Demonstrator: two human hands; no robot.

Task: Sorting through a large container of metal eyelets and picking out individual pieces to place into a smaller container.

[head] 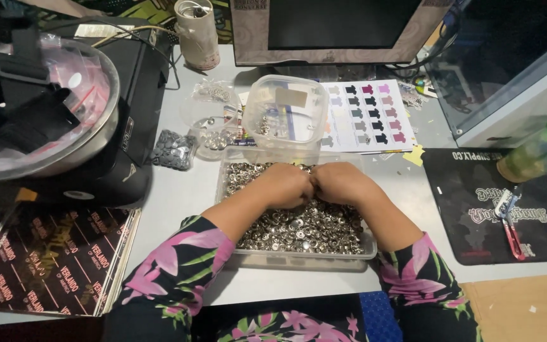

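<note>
A clear rectangular plastic tray (299, 261) in front of me is heaped with several small silver metal snap buttons (305, 229). My left hand (284, 185) and my right hand (338, 182) hover over the heap, knuckles touching, fingers curled down and pinched together. What the fingertips grip is hidden; it looks like small metal pieces pressed between both hands. Both arms wear black sleeves with pink flowers.
A smaller clear tub (285, 113) with a few metal parts stands behind the tray. A bag of dark buttons (173, 150), a colour chart sheet (367, 116), a monitor (343, 28), a metal bowl (45, 107) and a black mat with red snips (513, 235) surround it.
</note>
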